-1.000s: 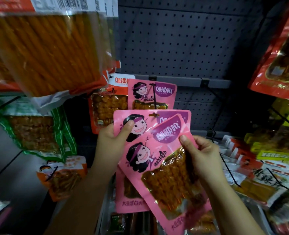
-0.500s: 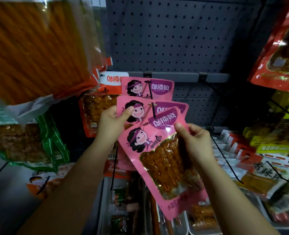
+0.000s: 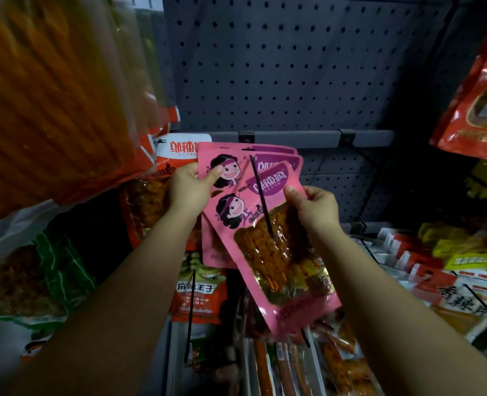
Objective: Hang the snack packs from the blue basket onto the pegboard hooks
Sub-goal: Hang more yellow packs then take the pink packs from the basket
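Pink snack packs with a cartoon face overlap in front of the grey pegboard [image 3: 279, 67]. My left hand [image 3: 189, 187] pinches the upper left corner of a rear pink pack [image 3: 225, 164], thumb on its front. That pack sits on a thin black hook [image 3: 260, 195], whose rod runs down across the packs. My right hand [image 3: 315, 208] grips the right edge of the front pink pack [image 3: 276, 252], which hangs tilted with its lower end toward the right. A third pink pack shows behind them. The blue basket is not in view.
A large clear bag of orange sticks [image 3: 50, 95] hangs close at upper left. Red packs [image 3: 476, 95] hang at the right, green packs [image 3: 36, 275] at lower left. An orange-and-white pack [image 3: 176, 155] hangs behind my left hand. More packs on hooks [image 3: 436, 267] crowd the lower right.
Both hands rose with the pink packs toward the pegboard. The rear pack slid onto the black hook. The view drew closer to the shelf.
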